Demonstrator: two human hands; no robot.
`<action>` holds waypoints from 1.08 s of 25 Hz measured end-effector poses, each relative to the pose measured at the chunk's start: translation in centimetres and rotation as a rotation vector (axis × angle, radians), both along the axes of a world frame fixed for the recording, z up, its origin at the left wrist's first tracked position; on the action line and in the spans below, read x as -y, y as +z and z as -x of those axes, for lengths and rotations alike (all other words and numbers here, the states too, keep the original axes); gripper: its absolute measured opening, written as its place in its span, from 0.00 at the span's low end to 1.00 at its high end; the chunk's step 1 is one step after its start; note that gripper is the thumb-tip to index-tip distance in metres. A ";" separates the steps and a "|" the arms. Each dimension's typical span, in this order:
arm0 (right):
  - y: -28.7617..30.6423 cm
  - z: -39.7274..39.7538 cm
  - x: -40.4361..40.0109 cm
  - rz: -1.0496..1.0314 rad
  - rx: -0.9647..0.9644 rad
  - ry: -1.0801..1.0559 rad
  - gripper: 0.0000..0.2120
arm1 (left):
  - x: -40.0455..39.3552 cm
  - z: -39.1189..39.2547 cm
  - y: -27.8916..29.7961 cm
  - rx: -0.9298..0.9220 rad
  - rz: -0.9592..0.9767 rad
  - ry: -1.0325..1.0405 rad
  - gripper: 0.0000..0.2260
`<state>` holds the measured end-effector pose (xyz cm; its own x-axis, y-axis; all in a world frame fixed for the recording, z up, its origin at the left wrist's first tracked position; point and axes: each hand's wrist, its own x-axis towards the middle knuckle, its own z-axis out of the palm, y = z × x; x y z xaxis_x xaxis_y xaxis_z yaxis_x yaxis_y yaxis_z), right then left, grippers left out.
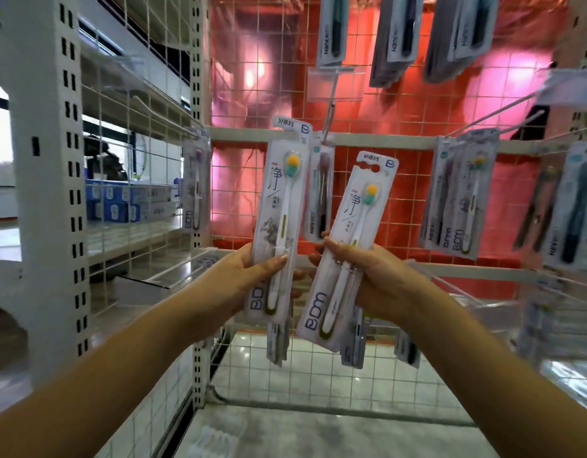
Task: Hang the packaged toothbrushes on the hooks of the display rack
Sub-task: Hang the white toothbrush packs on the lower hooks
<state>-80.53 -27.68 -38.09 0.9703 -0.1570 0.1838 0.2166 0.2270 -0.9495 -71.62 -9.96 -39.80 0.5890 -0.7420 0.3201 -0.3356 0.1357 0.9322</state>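
My left hand grips the lower part of a white packaged toothbrush with a yellow and teal head, held nearly upright. My right hand holds a matching packaged toothbrush, tilted to the right. Both packs are raised in front of the white wire grid rack. A bare hook juts from the grid just above and between the two packs. More packs show below my hands, behind the held ones.
Hanging packs fill hooks at the top, at the right and at the left post. A perforated white upright stands left, with blue boxes on a shelf behind it. Long bare hooks stick out upper right.
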 end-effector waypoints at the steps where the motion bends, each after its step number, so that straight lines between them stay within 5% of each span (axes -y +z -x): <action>1: -0.5 -0.1 -0.2 0.011 -0.004 0.005 0.10 | -0.7 -0.2 -0.4 -0.006 0.012 0.013 0.17; 6: -3.9 -0.2 -1.5 0.103 -0.035 0.033 0.13 | -3.5 -0.5 -3.1 -0.079 0.063 0.083 0.16; 11: -6.4 -0.6 -1.8 0.075 0.023 0.010 0.16 | -4.6 -0.8 -5.7 -0.189 0.123 0.115 0.29; 17: -8.9 -0.4 -1.6 0.088 0.035 -0.034 0.20 | -4.7 -0.6 -8.0 -0.239 0.121 0.135 0.21; 22: -11.0 0.2 -1.0 0.048 -0.017 -0.006 0.13 | -4.8 -0.7 -11.1 -0.349 0.109 0.138 0.20; 25: -11.6 0.1 -0.6 0.029 -0.047 0.020 0.14 | -4.8 -0.4 -12.7 -0.394 0.048 0.096 0.37; 27: -11.9 0.0 -0.6 0.029 -0.058 0.033 0.17 | -4.6 -0.3 -13.6 -0.420 0.007 0.076 0.37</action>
<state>-80.50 -27.12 -49.95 0.9841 -0.1203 0.1309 0.1537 0.2048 -0.9667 -71.37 -5.38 -53.36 0.7223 -0.6901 0.0452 0.0640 0.1319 0.9892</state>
